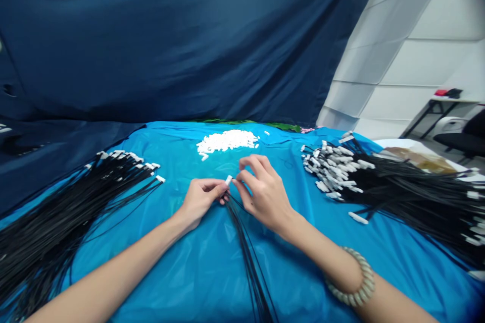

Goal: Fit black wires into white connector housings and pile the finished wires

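Observation:
My left hand (200, 199) is closed around the top ends of a thin bundle of black cords (250, 257) that trails toward me across the blue cloth. A small white cap (228, 179) sticks up between thumb and forefinger. My right hand (261, 189) pinches at the same spot, fingertips touching the cap and cord ends. A beaded bracelet (359, 282) is on my right wrist.
A pile of loose white caps (227, 140) lies beyond the hands. Black cords with white caps fan out at the left (76, 197). A larger capped heap (364, 176) lies at the right. A dark blue curtain hangs behind the blue-covered table (182, 267).

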### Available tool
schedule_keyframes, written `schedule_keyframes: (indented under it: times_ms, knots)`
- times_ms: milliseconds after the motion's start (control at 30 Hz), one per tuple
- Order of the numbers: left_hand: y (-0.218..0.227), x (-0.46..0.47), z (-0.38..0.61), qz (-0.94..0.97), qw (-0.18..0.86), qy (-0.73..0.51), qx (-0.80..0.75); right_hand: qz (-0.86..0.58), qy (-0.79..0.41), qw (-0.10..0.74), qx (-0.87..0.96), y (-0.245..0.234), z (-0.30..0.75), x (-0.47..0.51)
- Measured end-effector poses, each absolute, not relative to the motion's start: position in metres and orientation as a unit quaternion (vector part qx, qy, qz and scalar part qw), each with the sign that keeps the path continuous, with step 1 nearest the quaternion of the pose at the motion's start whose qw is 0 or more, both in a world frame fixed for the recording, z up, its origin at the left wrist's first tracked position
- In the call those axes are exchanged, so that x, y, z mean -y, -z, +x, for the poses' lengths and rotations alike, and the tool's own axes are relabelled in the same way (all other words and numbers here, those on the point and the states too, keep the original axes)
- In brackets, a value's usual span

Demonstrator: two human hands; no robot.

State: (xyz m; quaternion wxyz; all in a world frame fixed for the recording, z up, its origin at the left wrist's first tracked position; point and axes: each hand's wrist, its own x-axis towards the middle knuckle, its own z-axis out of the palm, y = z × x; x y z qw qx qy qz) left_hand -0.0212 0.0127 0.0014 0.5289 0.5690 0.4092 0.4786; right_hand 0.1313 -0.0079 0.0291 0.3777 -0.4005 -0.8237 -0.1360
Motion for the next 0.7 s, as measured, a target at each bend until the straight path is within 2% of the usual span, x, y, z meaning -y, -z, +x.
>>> schedule_keyframes:
  times_ms: [167,267,433,567,700]
  knots:
    - [0.002,-0.015,-0.022,0.579,0.539,-0.452,-0.412,-0.344,-0.051,0.379,0.858,-0.028,0.137,0.001]
    - [0.003,-0.015,-0.022,0.583,0.544,-0.441,-0.412,-0.339,-0.098,0.392,0.850,-0.026,0.137,0.000]
    - [0.004,-0.014,-0.022,0.578,0.555,-0.439,-0.407,-0.348,-0.107,0.404,0.839,-0.025,0.134,0.001]
    - [0.007,-0.017,-0.024,0.541,0.587,-0.455,-0.394,-0.370,-0.060,0.411,0.831,-0.030,0.139,0.001]
    - [0.009,-0.022,-0.027,0.489,0.620,-0.473,-0.390,-0.357,0.020,0.338,0.870,-0.039,0.150,0.005]
